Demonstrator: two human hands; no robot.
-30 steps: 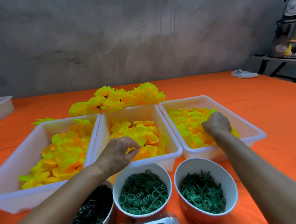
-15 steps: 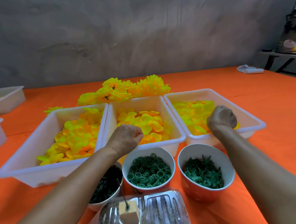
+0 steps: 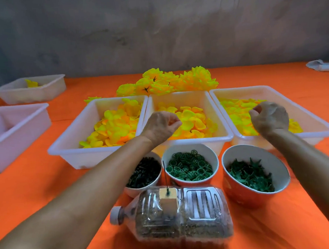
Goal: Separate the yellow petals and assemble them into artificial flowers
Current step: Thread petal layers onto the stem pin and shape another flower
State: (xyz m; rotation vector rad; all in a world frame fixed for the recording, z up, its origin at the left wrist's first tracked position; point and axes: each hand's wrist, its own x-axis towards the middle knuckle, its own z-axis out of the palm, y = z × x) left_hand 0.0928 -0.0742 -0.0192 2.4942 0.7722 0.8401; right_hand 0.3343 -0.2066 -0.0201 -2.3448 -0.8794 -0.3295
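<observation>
Yellow petals point(image 3: 190, 120) below, both hands point(image 3: 161, 127) now lifted, fingers curled.

Two bare forearms, reaching in from the bottom corners. No sleeves in view on either. Left hand point(image 3: 161, 127) and right hand point(image 3: 269, 118) both uncovered: no gloves, rings or wristbands visible. Knuckles and tendons standing out on the backs of the hands. Veins faintly raised along the right wrist. Short nails, unpainted where visible.
</observation>
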